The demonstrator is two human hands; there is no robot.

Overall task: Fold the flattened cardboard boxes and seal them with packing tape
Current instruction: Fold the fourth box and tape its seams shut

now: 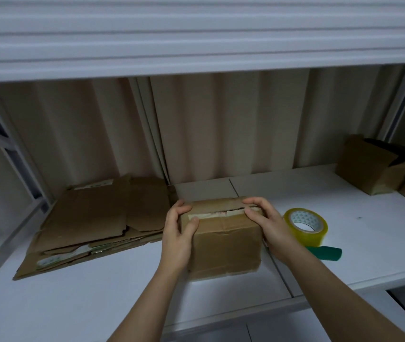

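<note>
A small brown cardboard box (226,245) stands folded on the white shelf (97,287), its top flaps closed along a seam with old tape remnants. My left hand (180,233) grips the box's left top corner, thumb on the near face. My right hand (268,223) curls over the right top edge, fingers pressing the flaps down. A roll of clear packing tape (306,225) on a green-handled dispenser (324,253) lies just right of my right hand. A stack of flattened cardboard boxes (97,218) lies to the left.
An assembled brown box (371,166) with open flaps sits at the back right of the shelf. A ribbed beige wall (221,124) backs the shelf, and an upper white shelf (196,38) overhangs. The shelf's front edge runs just below my forearms.
</note>
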